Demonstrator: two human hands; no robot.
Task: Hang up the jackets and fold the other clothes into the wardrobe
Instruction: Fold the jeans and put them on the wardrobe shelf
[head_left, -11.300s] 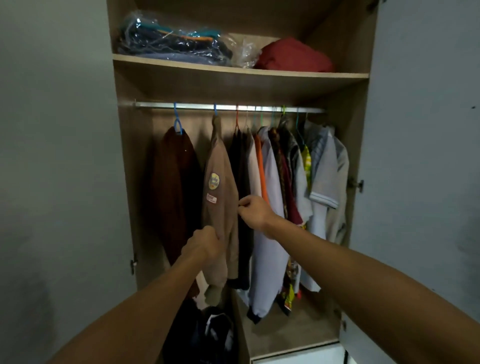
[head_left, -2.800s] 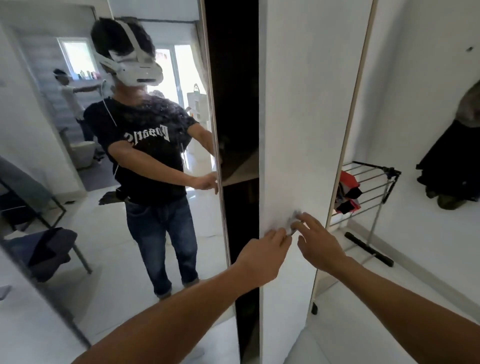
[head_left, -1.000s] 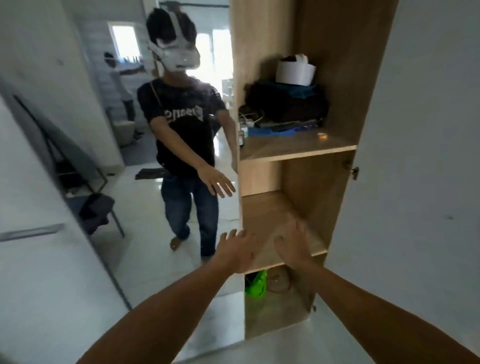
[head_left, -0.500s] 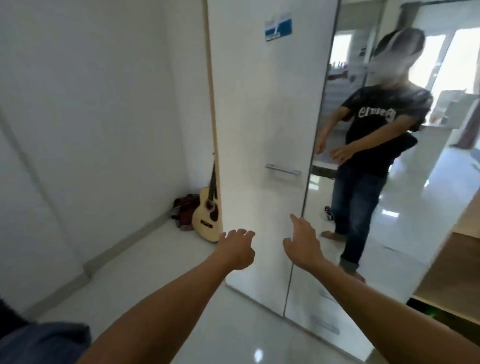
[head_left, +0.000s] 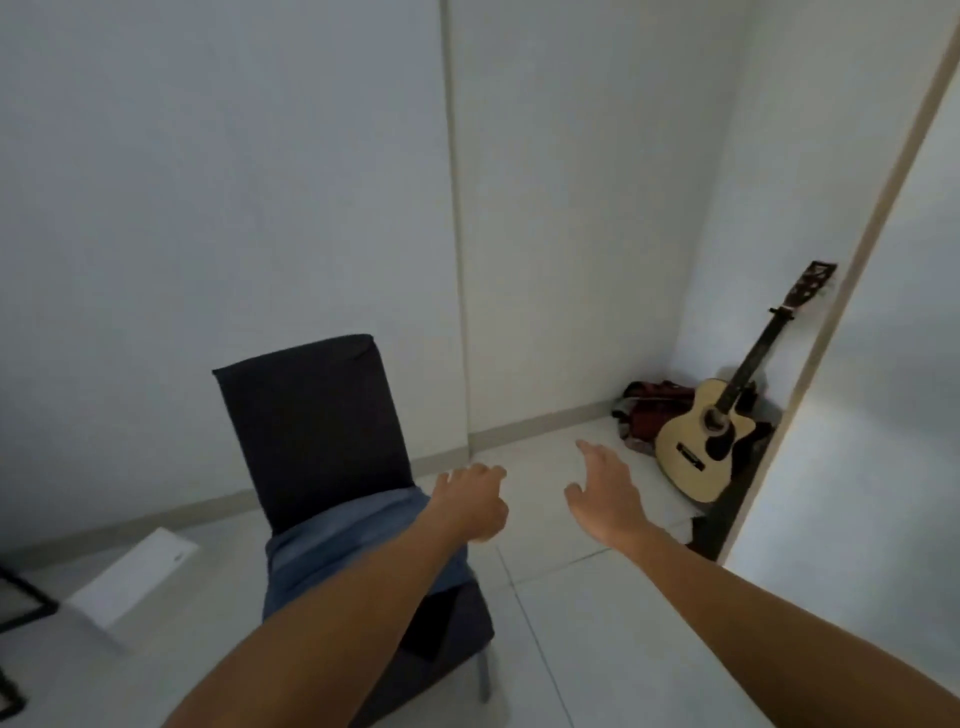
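A blue-grey piece of clothing (head_left: 332, 535) lies on the seat of a dark fabric chair (head_left: 311, 415) at centre left. My left hand (head_left: 472, 501) hovers over the chair's right edge, fingers loosely curled, holding nothing. My right hand (head_left: 605, 491) is stretched out over the floor to the right of the chair, fingers relaxed and empty. The white wardrobe door (head_left: 852, 415) stands at the right edge; the wardrobe's inside is out of view.
An acoustic guitar (head_left: 711, 441) leans in the corner beside a red-brown bag (head_left: 647, 410). White walls stand behind the chair. A white board (head_left: 135, 577) lies on the floor at left, next to a black frame (head_left: 21, 597). The tiled floor (head_left: 571, 649) spreads in front.
My view has swung left, away from the wardrobe and mirror, to the chair with the clothing. Both hands stay stretched out and empty.
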